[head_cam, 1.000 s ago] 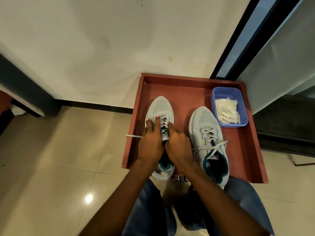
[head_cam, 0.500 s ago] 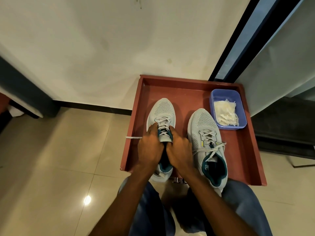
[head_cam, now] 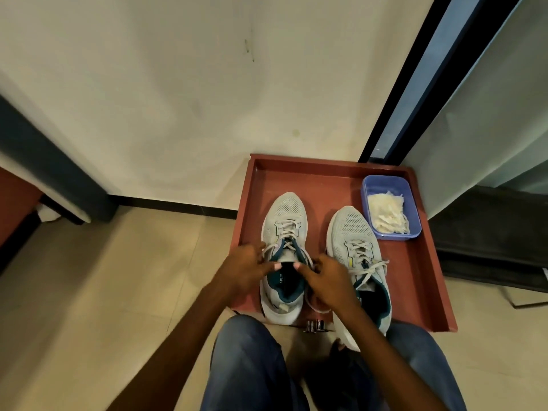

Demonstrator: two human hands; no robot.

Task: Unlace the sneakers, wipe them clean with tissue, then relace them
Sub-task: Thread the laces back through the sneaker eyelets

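Observation:
Two grey sneakers with teal lining stand side by side, toes toward the wall, in a red tray (head_cam: 421,271). Over the opening of the left sneaker (head_cam: 285,215), my left hand (head_cam: 244,266) and my right hand (head_cam: 330,278) face each other with thumbs nearly touching. Each hand pinches one end of that shoe's white lace (head_cam: 286,232), which runs from the upper eyelets out to both hands. The right sneaker (head_cam: 351,229) is laced, with its loose ends lying across its tongue. A blue tub (head_cam: 413,209) holding white tissue (head_cam: 387,213) sits in the tray's far right corner.
The tray lies on a beige tiled floor (head_cam: 103,292) against a cream wall. A small metal object (head_cam: 315,325) lies at the tray's front edge between the shoes. Dark furniture (head_cam: 489,232) stands right of the tray, and my knees in jeans (head_cam: 246,366) are just in front.
Both hands drew back from the left sneaker's tongue to its opening, pulling the lace ends with them. The lace end lying over the tray's left rim is gone from there.

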